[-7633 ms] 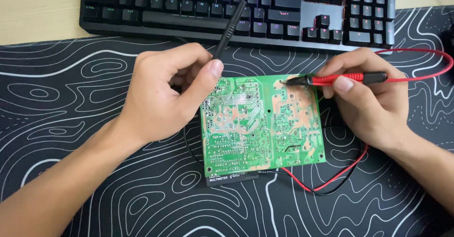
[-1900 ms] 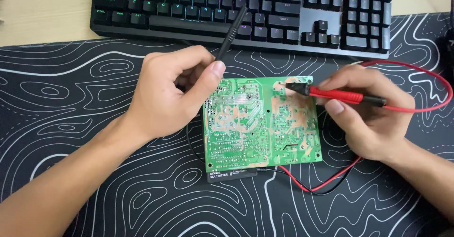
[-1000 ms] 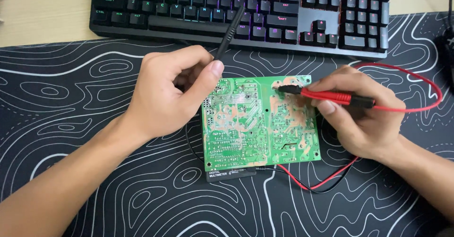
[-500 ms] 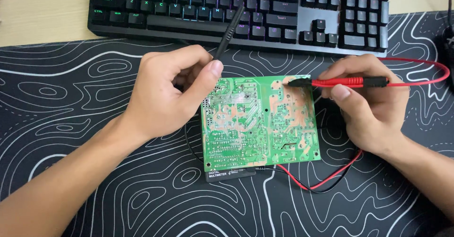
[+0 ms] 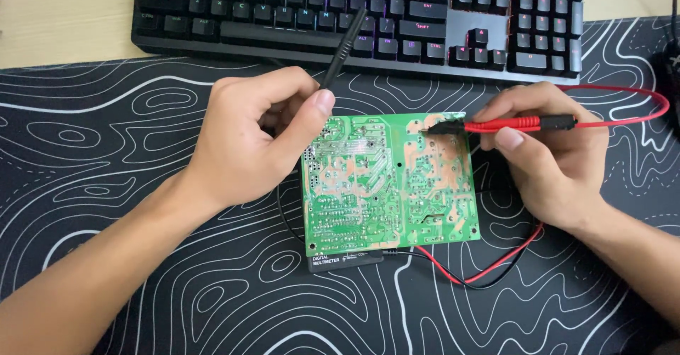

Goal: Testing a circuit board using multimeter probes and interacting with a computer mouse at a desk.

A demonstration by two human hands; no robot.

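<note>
While the left hand [image 5: 244,146] pinches the black probe [image 5: 345,48] in a closed grip, right hand [image 5: 549,156] clamps the red probe [image 5: 511,123], tip touching the green circuit board [image 5: 386,181] lying between both grips.

Left hand [image 5: 244,139] curled in a pinch, right hand [image 5: 549,153] likewise, forearms angled inward.

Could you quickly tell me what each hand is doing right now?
Left hand: closed on the black probe.
Right hand: closed on the red probe.
</note>
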